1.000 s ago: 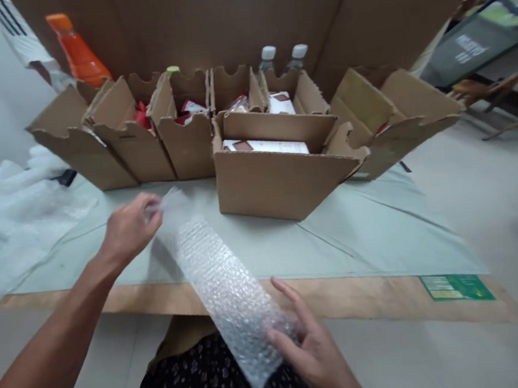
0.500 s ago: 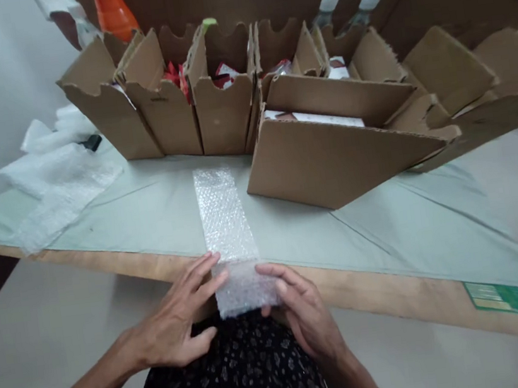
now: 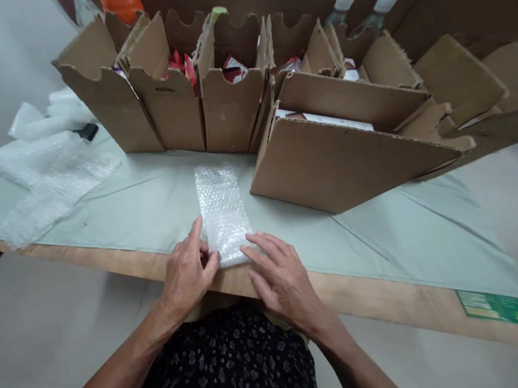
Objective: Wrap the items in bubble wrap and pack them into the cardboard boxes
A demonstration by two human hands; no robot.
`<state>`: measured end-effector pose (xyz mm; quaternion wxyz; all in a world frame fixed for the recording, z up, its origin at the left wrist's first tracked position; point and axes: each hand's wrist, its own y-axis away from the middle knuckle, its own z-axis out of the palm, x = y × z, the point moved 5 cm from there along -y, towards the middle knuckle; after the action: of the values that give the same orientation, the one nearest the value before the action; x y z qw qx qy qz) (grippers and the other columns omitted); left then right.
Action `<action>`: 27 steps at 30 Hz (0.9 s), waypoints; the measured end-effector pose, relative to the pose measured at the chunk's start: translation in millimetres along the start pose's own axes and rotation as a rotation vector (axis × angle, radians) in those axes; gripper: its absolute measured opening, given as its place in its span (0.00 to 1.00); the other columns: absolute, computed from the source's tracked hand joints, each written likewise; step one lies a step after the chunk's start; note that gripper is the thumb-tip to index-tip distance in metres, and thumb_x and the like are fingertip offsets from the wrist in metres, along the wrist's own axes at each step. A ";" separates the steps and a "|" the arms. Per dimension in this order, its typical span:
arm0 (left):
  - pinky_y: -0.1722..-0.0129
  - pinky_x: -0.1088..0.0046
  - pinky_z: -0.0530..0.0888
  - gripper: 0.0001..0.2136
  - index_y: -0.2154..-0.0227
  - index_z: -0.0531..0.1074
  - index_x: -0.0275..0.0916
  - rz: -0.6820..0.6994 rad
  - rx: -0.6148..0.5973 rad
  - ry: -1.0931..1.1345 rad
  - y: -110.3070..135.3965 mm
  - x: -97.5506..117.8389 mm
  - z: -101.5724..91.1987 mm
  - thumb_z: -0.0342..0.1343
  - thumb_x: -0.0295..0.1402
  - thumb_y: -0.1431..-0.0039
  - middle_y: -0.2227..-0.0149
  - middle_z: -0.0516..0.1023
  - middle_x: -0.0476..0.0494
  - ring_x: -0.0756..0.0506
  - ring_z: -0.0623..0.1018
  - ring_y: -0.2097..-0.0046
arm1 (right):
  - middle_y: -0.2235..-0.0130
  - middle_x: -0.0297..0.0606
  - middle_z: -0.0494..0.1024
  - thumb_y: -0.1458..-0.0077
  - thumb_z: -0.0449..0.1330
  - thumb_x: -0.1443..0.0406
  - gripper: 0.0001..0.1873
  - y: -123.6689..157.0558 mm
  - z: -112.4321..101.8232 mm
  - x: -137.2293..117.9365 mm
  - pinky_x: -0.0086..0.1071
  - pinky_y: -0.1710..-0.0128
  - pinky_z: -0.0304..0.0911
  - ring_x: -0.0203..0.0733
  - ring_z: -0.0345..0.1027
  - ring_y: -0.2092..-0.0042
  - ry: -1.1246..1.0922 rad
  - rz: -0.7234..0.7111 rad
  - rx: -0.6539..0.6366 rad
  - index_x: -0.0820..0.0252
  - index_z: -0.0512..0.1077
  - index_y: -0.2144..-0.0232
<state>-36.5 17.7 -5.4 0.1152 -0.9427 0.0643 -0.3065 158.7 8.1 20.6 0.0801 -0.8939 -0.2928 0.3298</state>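
Note:
A strip of bubble wrap (image 3: 226, 214) lies on the pale green cloth near the front table edge, its lower part doubled over onto itself. At its lower left side is my left hand (image 3: 187, 267), index finger stretched along the edge and thumb at the corner, fingers apart. My right hand (image 3: 281, 274) rests its fingertips on the lower right corner, with the fingers spread. Whether anything lies inside the folded layers, I cannot tell.
Cardboard bins (image 3: 172, 116) holding small packets stand in a row at the back. A larger angled cardboard box (image 3: 355, 162) stands closer on the right. More crumpled bubble wrap (image 3: 57, 182) lies at left. Behind are white-capped bottles (image 3: 376, 13) and an orange object (image 3: 122, 2).
The folded lower end of the bubble wrap has moved from over the lap up onto the table, shortening the strip. Both hands have moved forward with it.

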 end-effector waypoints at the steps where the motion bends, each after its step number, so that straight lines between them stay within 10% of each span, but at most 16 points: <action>1: 0.60 0.65 0.76 0.32 0.31 0.54 0.37 0.019 0.019 -0.020 1.0 2.1 -1.8 0.55 0.30 0.37 0.69 0.77 0.50 0.46 0.76 0.67 | 0.38 0.47 0.74 0.37 0.55 0.73 0.21 -4.9 6.1 2.2 0.53 0.44 0.68 0.55 0.63 0.34 0.065 -0.040 -0.053 0.55 0.73 0.44; 7: 0.46 0.53 0.74 0.25 0.38 0.65 0.38 0.261 0.055 -0.041 18.1 25.1 -26.9 0.61 0.35 0.36 0.46 0.76 0.32 0.35 0.75 0.45 | 0.49 0.43 0.83 0.33 0.53 0.73 0.16 -15.8 11.2 4.4 0.46 0.48 0.68 0.48 0.75 0.47 0.046 -0.104 -0.118 0.56 0.77 0.51; 12: 0.57 0.63 0.77 0.11 0.50 0.74 0.41 0.259 0.016 0.116 30.0 25.4 -29.6 0.56 0.27 0.34 0.62 0.82 0.45 0.44 0.79 0.60 | 0.55 0.37 0.85 0.29 0.52 0.65 0.14 -14.3 4.5 0.2 0.41 0.54 0.71 0.43 0.79 0.57 -0.098 0.061 -0.208 0.54 0.76 0.50; 18: 0.61 0.63 0.77 0.14 0.48 0.75 0.38 0.041 -0.055 0.063 16.7 4.6 -11.1 0.56 0.32 0.35 0.69 0.79 0.47 0.45 0.77 0.67 | 0.50 0.45 0.81 0.34 0.58 0.65 0.11 -0.7 -14.3 -5.6 0.45 0.52 0.69 0.49 0.75 0.50 0.075 0.015 0.178 0.55 0.76 0.51; 27: 0.45 0.55 0.74 0.15 0.45 0.71 0.40 0.252 -0.034 0.072 28.3 18.6 -29.9 0.57 0.32 0.33 0.47 0.77 0.36 0.38 0.75 0.45 | 0.55 0.37 0.84 0.31 0.55 0.68 0.12 -1.8 7.8 -7.3 0.44 0.50 0.66 0.45 0.75 0.54 -0.043 0.002 -0.104 0.54 0.75 0.49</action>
<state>-40.7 -18.5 21.2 0.1346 -0.9174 0.1916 -0.3218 148.4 5.0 19.2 0.0270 -0.8899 -0.3103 0.3333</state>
